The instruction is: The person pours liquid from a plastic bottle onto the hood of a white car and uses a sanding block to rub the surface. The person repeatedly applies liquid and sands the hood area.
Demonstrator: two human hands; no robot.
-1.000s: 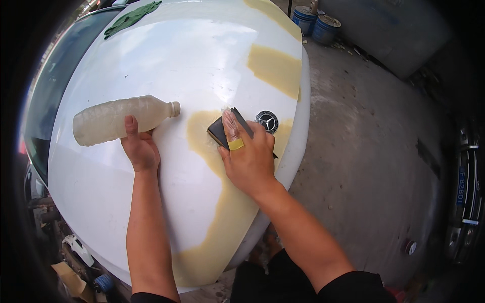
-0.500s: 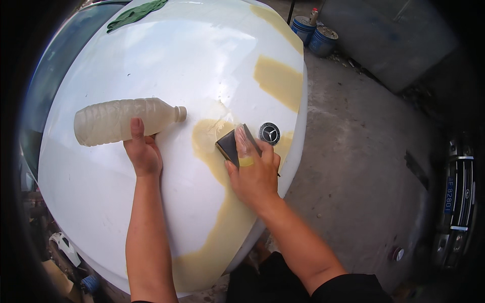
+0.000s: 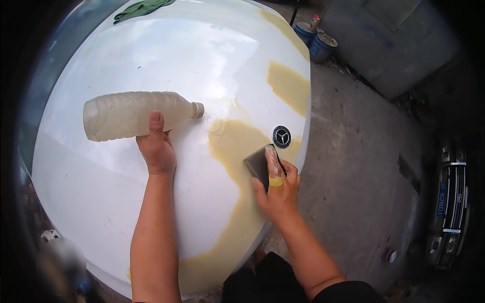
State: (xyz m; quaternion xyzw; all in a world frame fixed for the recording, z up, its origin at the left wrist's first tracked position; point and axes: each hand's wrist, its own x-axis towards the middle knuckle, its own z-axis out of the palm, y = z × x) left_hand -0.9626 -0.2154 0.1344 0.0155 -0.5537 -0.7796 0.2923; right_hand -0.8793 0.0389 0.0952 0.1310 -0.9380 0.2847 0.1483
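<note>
My left hand [image 3: 156, 151] grips a cloudy plastic bottle [image 3: 121, 116], lying on its side in the hand above a white car hood [image 3: 111, 187]. Its narrow neck points right, toward a wet, rippled spot on the paint. Under my right hand [image 3: 282, 197] a dark sanding block [image 3: 257, 164], which looks wrapped in sandpaper, presses on a yellowish filler patch [image 3: 235, 151]. One right finger has a clear wrap with a yellow band. Just above the block sits a round car badge [image 3: 281, 137]. The block's underside is hidden.
A green cloth [image 3: 144, 10] lies at the hood's far edge, near the windshield. More filler patches [image 3: 288, 86] mark the front edge. Two blue buckets [image 3: 322, 48] stand on the concrete floor [image 3: 348, 166]. A car's front end [image 3: 451, 202] appears at the far right.
My right hand has slid the sanding block from the filler's upper part, left of the badge, down to below the badge. The bottle stays in my left hand; the whole view has shifted slightly.
</note>
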